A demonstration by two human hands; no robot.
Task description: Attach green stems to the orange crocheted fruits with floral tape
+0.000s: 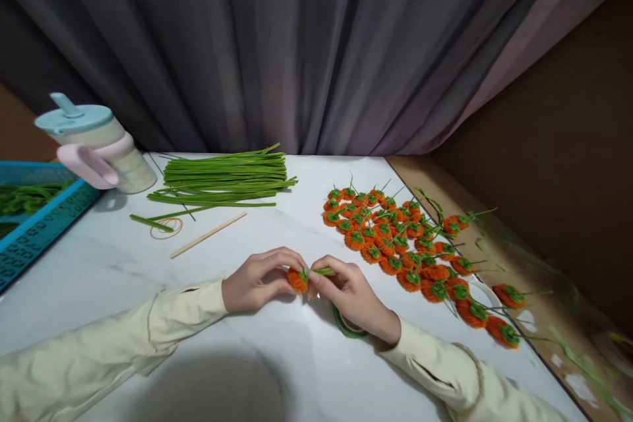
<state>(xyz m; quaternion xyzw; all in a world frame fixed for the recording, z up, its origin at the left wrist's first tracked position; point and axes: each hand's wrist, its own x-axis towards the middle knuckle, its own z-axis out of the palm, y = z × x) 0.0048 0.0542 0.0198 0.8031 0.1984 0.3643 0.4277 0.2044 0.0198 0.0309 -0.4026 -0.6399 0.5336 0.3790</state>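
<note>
My left hand (257, 279) pinches a small orange pipe-cleaner fruit (297, 280) with a green top, low over the white table (247, 356). Facing it, my right hand (349, 290) is closed on the green stem (324, 271) that sticks out of the same fruit. Both hands meet at the table's middle. A roll of green tape (346, 328) lies under my right wrist, partly hidden. Cream sleeves cover both arms.
Several finished orange fruits (395, 237) with green stems lie in rows at the right. A bundle of green pipe cleaners (225, 178), a wooden stick (208, 235) and a rubber band (167, 228) lie at the back. A lidded cup (99, 142) and a blue basket (34, 211) stand left.
</note>
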